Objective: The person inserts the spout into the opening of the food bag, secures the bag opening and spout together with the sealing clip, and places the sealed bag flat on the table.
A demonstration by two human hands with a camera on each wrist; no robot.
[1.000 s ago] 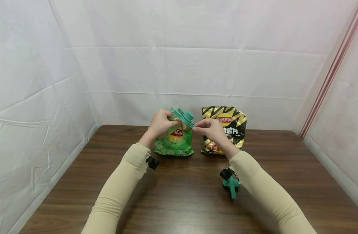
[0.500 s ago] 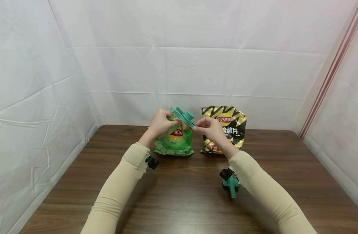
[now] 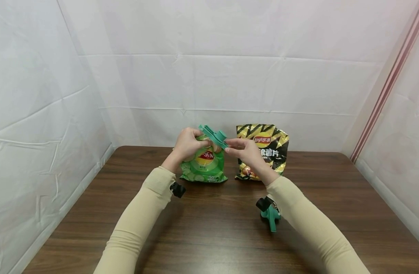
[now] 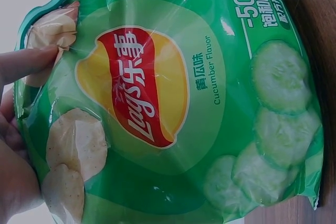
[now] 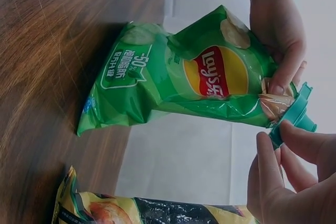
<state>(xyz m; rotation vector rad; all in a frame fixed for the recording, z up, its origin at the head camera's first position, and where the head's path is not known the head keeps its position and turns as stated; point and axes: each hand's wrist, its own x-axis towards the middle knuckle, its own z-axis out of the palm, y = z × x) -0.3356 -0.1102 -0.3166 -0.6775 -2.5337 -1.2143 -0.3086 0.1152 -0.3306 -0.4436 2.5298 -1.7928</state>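
Observation:
A green cucumber-flavour chip bag [image 3: 204,167] stands upright on the table, its top folded. My left hand [image 3: 188,144] pinches that top edge, thumb in front; in the left wrist view the thumb [image 4: 31,61] presses the bag's printed face [image 4: 210,129]. A teal bag clip [image 3: 213,136] with a round spout lies slanted along the top of the bag. Its lower right end is pinched between the thumb and fingers of my right hand [image 3: 245,151]. The right wrist view shows the clip [image 5: 294,111] against the bag's top corner; whether its jaws are fully closed cannot be told.
A black and yellow chip bag [image 3: 262,146] stands behind my right hand, partly covered by it. Another teal clip [image 3: 272,219] lies on the brown wooden table [image 3: 209,228] by my right wrist. White sheeting [image 3: 230,83] hangs behind and on both sides.
The right fingers have shifted very slightly at the clip's lower end. The clip, the green bag and my left hand are almost unmoved.

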